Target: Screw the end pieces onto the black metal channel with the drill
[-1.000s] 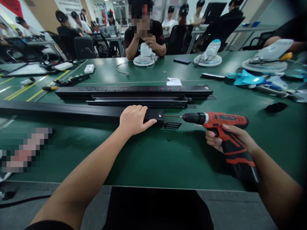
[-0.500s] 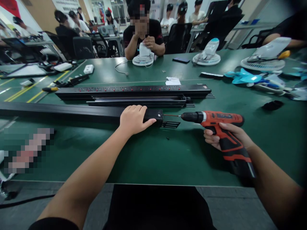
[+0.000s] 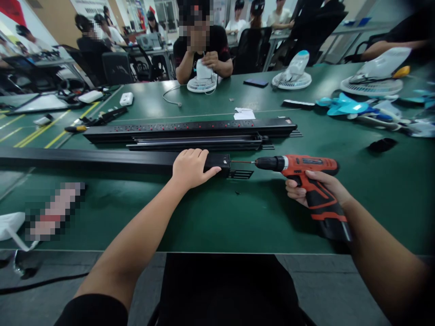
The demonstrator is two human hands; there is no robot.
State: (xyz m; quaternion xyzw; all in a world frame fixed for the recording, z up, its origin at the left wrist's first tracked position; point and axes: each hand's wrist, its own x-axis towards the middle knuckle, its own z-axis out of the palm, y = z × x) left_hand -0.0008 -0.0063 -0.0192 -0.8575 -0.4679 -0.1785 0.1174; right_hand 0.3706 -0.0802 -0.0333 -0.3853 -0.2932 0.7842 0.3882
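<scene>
A long black rectangular bar (image 3: 146,159) lies across the green table (image 3: 217,222) and runs out of view at the left. My left hand (image 3: 190,170) grips it near its right end, fingers over the top and thumb along the front side. My right hand (image 3: 317,185) is wrapped round an orange and black cordless drill (image 3: 311,165). The drill points left, level with the bar, and its long thin bit (image 3: 243,162) reaches the bar's end face. Slotted metal prongs (image 3: 241,174) stick out below the bit. A tiny dark piece, perhaps a screw (image 3: 237,193), lies in front.
Behind the bar lie a black strip with red dots (image 3: 190,127) and a narrower black rail (image 3: 197,143). White fan parts (image 3: 292,79) and blue blades (image 3: 346,106) sit at the back right. A screwdriver (image 3: 76,129) is at left. A person (image 3: 220,45) works opposite.
The view has shifted slightly. Both hands keep their hold, and the drill and bar stay in nearly the same place relative to each other.
</scene>
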